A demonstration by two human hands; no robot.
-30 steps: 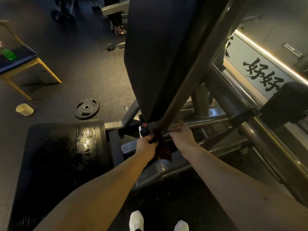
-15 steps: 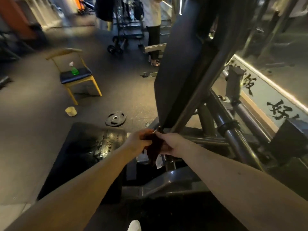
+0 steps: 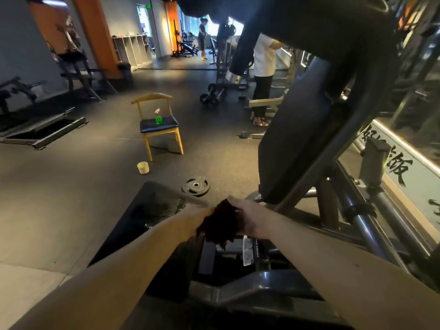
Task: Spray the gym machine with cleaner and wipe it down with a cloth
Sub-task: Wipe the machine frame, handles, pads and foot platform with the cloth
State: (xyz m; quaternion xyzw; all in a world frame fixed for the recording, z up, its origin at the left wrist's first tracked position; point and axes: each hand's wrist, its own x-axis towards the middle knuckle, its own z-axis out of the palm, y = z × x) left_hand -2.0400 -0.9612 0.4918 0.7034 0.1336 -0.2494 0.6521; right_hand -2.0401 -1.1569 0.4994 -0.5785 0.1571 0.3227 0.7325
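Both hands are bunched together low in front of the gym machine [image 3: 297, 139]. The left hand [image 3: 198, 215] and right hand [image 3: 251, 217] each grip the same dark cloth [image 3: 221, 226], which is scrunched up and hanging between them. The green spray bottle [image 3: 158, 118] stands upright on the yellow chair [image 3: 158, 131], well apart. A cup [image 3: 143, 167] and a weight plate [image 3: 195, 186] sit on the floor [image 3: 71, 186].

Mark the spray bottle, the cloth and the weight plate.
spray bottle [image 3: 159, 119], head view, green body.
cloth [image 3: 220, 222], head view, bunched middle.
weight plate [image 3: 195, 186], head view, centre hub.
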